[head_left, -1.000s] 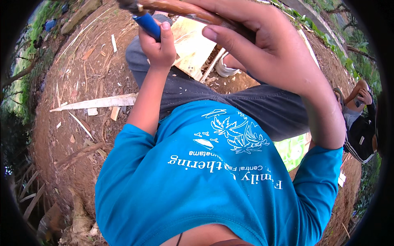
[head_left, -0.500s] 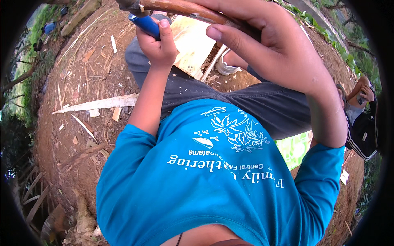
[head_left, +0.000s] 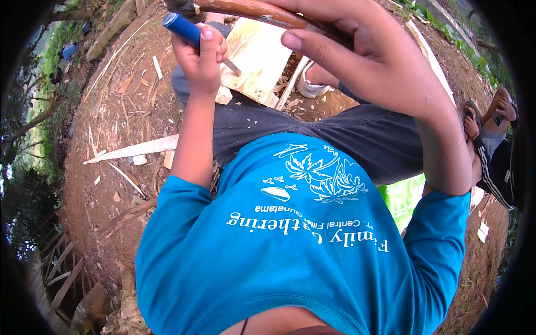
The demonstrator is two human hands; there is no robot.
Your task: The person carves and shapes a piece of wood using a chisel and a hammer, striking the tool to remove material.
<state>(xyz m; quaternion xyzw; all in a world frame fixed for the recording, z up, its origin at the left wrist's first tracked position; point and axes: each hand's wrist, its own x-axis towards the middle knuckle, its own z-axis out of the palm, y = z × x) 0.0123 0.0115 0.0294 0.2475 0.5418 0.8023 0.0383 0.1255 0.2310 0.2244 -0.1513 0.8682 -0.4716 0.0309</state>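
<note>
My left hand [head_left: 196,66] is wrapped round the blue handle of a chisel [head_left: 182,28]. The chisel's flat blade slants down to a pale wooden board [head_left: 265,42], its tip at or close to the surface near the left edge. My right hand [head_left: 371,64] grips the brown wooden handle of a hammer [head_left: 251,9]. The dark hammer head is cut off by the top edge of the view, just above the end of the chisel handle; whether they touch I cannot tell. Next to the board's lower left corner lies a small wood block [head_left: 224,95].
Wood chips and a long pointed sliver [head_left: 134,149] lie on the brown soil to the left. A sandaled foot [head_left: 310,84] is right of the board. At the far right another person [head_left: 494,148] sits close by. A long pale plank [head_left: 430,56] lies behind my right arm.
My left hand and the chisel have shifted slightly left and down, so the blade now shows against the board. The hammer head stays above the chisel handle.
</note>
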